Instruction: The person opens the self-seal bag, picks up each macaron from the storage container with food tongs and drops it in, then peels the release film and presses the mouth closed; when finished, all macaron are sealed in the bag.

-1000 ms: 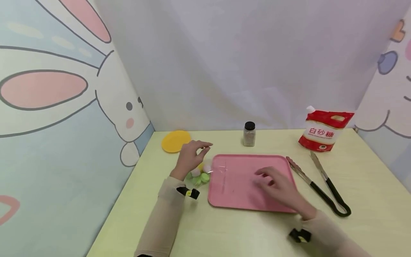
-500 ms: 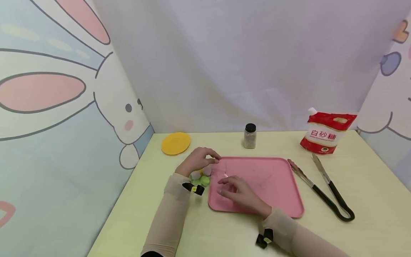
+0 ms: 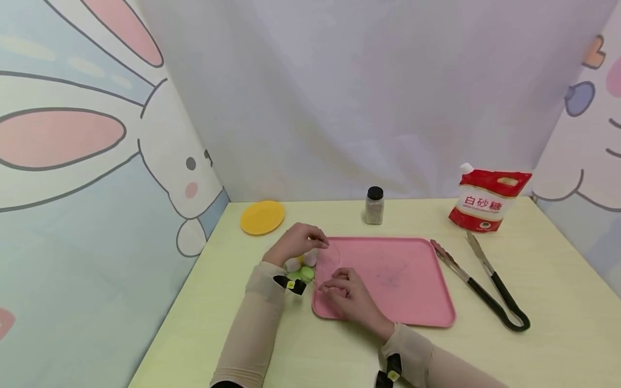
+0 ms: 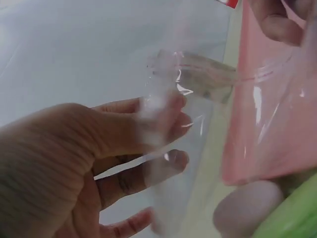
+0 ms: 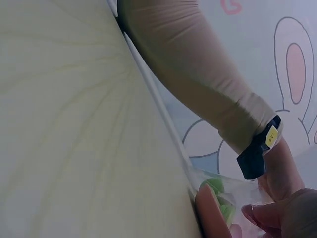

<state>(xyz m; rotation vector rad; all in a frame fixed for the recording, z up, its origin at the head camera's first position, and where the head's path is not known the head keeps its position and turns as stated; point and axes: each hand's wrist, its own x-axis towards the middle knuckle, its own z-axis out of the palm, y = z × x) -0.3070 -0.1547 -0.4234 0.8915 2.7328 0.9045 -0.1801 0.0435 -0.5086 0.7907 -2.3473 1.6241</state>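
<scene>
My left hand (image 3: 297,243) pinches a clear plastic zip bag (image 4: 205,77) between thumb and fingers, at the tray's left edge. The bag has a thin red line along its mouth and is hard to make out in the head view. My right hand (image 3: 353,302) is over the left part of the pink tray (image 3: 402,280), its fingertips pinching the other side of the film. Below the left hand lie rounded pieces, green (image 3: 306,274), pale (image 3: 293,264) and yellow; in the right wrist view the green pieces (image 5: 227,212) show behind clear film. My hands partly hide them.
Black-handled tongs (image 3: 502,291) lie spread open right of the tray. A red and white sugar pouch (image 3: 487,200) stands at the back right, a black-lidded jar (image 3: 374,207) at the back middle. The yellow plate (image 3: 262,217) is at the back left.
My right hand has moved left across the tray to the bag beside my left hand. The left hand has shifted slightly right and down, onto the tray's edge.
</scene>
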